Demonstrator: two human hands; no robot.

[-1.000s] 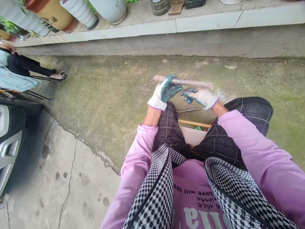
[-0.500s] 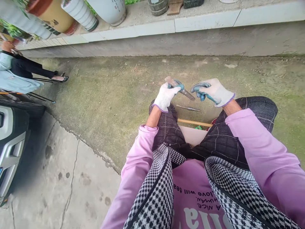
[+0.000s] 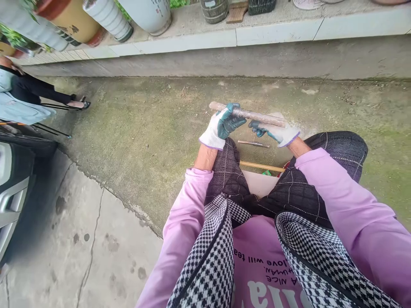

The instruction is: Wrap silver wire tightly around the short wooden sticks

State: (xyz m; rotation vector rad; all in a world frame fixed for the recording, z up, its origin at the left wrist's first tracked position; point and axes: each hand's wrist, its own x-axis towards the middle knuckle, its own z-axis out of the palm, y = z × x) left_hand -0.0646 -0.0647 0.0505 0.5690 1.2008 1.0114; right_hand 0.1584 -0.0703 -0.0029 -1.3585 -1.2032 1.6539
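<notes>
I sit with my knees apart over mossy concrete. Both hands wear white gloves with teal palms. My left hand (image 3: 221,125) is wrapped round a rough brownish stick (image 3: 253,114) near its left end and holds it level in front of my knees. My right hand (image 3: 278,131) is under the stick's right end, fingers curled against it. On the ground below lie a thin metal rod (image 3: 253,143) and a wooden handle (image 3: 261,166).
A raised concrete ledge (image 3: 272,30) runs along the back with large ceramic pots (image 3: 147,13) and baskets. Another person (image 3: 22,98) sits at the far left. Part of a vehicle (image 3: 9,192) shows at the left edge. A pale board (image 3: 260,182) lies between my legs.
Half a second ago my left hand alone held the stick, angled, and my right hand was off it, open. Now the stick is level again and my right hand has closed under its right end.
</notes>
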